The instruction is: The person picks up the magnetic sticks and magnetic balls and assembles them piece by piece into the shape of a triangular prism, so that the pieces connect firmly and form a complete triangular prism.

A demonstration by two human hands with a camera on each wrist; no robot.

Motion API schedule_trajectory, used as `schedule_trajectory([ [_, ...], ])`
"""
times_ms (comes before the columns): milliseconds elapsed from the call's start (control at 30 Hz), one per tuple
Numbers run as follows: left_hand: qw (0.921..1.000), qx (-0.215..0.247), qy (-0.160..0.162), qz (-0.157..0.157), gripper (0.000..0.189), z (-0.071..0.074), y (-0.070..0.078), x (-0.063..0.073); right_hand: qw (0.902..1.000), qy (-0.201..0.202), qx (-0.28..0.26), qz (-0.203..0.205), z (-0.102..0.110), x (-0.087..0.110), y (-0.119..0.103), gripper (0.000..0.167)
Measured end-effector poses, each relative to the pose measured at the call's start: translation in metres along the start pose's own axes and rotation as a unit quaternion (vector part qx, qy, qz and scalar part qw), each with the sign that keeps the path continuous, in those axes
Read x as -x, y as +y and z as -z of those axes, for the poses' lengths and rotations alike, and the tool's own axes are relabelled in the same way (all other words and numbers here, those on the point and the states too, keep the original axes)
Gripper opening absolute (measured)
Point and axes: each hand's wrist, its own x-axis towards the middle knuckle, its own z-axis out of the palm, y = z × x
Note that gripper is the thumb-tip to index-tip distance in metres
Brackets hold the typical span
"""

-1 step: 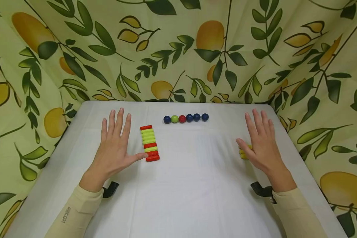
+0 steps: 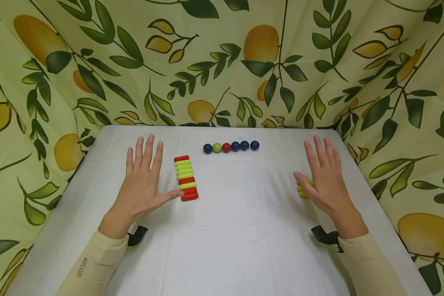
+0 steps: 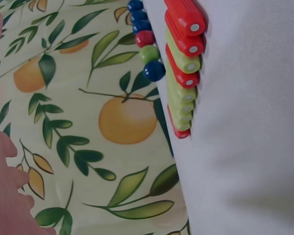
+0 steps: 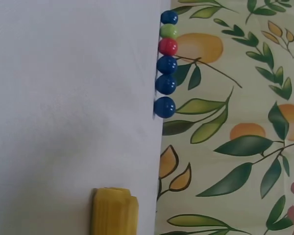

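Observation:
My left hand (image 2: pixel 138 187) is held above the table with its fingers straight and spread, holding nothing. In the head view its thumb overlaps the near end of a row of red and lime-green rods (image 2: pixel 185 172); I cannot tell if it touches. The rods lie side by side, and pale round dots show on their ends in the left wrist view. My right hand (image 2: pixel 327 185), also straight-fingered and without anything in its grasp, partly hides a yellow block-like piece (image 4: pixel 115 213). Towards the back lies a line of balls: a green ball (image 2: pixel 216 147), a red ball (image 2: pixel 226 147) and several dark blue balls (image 2: pixel 244 145).
A white cloth (image 2: pixel 222 242) covers the table. Behind and to both sides hangs a curtain (image 2: pixel 214 37) printed with fruit and leaves. Below each wrist juts a black curved mount, one on the left (image 2: pixel 137 236) and one on the right (image 2: pixel 324 236).

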Motion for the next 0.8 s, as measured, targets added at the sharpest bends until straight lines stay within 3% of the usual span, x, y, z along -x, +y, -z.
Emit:
schedule_trajectory([
  [233,0.9996,0.022,-0.015,-0.004,0.133,0.0,-0.001,-0.002,0.9992,-0.002,-0.041,-0.004,0.002,-0.004,0.005,0.078],
  [400,0.9965,0.083,-0.009,0.0,0.123,-0.002,-0.002,-0.005,0.9973,-0.011,-0.071,-0.014,0.004,-0.03,0.009,0.068],
  [600,0.9851,0.163,-0.051,0.016,0.087,-0.008,0.003,-0.009,0.9911,-0.09,-0.086,-0.048,-0.01,-0.084,0.018,0.052],
  [800,0.9662,0.209,-0.143,0.046,0.058,-0.025,0.008,-0.011,0.9672,-0.193,-0.146,-0.078,-0.037,-0.123,0.03,0.049],
])
